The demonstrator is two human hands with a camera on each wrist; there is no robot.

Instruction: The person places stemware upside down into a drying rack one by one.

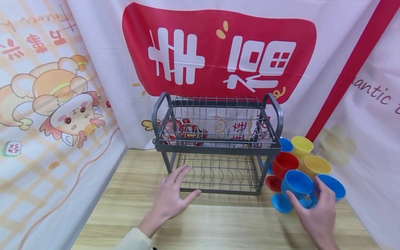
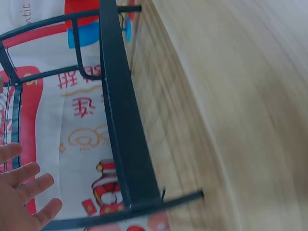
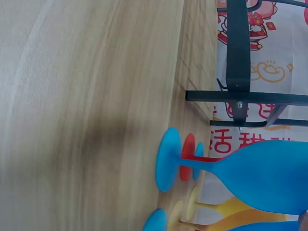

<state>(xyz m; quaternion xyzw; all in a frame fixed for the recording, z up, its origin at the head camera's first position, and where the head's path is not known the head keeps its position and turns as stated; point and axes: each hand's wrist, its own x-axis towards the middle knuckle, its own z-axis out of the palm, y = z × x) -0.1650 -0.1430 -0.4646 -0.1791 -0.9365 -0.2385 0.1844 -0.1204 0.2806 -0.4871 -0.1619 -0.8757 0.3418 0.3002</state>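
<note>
Several plastic goblets stand bunched at the right of the dish rack (image 1: 218, 150). At the front of the bunch my right hand (image 1: 320, 211) holds a blue goblet (image 1: 297, 184) by its bowl, thumb on the near side and a finger at the right rim. In the right wrist view this blue goblet (image 3: 260, 175) shows its stem and round foot; only a bit of finger appears at the edge. My left hand (image 1: 170, 194) is spread in front of the rack's lower left, holding nothing. Its extended fingers (image 2: 41, 187) show in the left wrist view.
Behind the held goblet are a red goblet (image 1: 285, 166), two yellow goblets (image 1: 315, 166) and another blue goblet (image 1: 282, 144). A further blue goblet (image 1: 335, 187) stands to its right. The two-tier wire rack sits on a wood-grain table (image 1: 218, 225) before a printed cloth (image 1: 218, 21).
</note>
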